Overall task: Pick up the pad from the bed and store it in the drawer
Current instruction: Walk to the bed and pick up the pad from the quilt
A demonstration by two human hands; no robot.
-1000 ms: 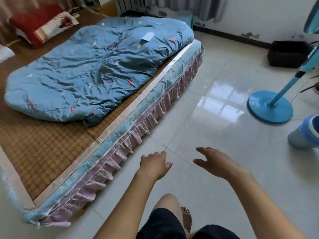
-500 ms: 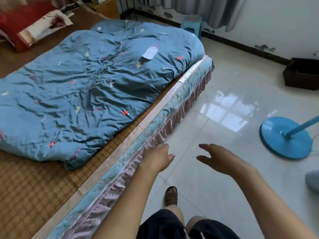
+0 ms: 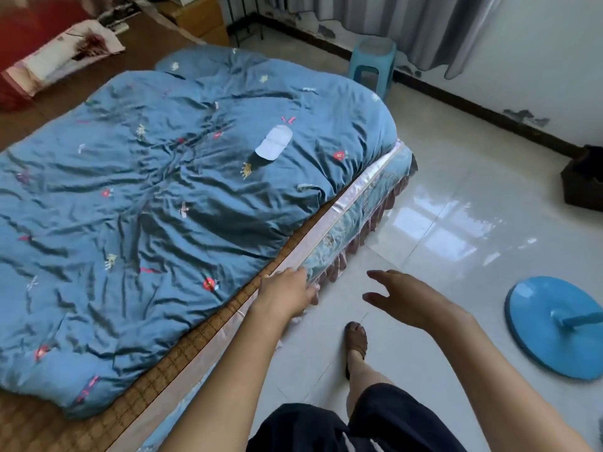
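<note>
A small white pad lies flat on the rumpled blue quilt that covers the bed, toward its far right side. My left hand hovers at the bed's near edge, fingers loosely apart, holding nothing. My right hand is stretched out over the tiled floor to the right of the bed, open and empty. Both hands are well short of the pad. No drawer can be made out with certainty.
A blue fan base sits on the glossy floor at right. A light blue stool stands past the bed's far corner by the curtain. A dark box is against the wall. Red bedding lies far left. My sandalled foot steps forward.
I have walked forward along the bed; the pad and quilt appear nearer. My left hand moved from over the floor to the bed's edge.
</note>
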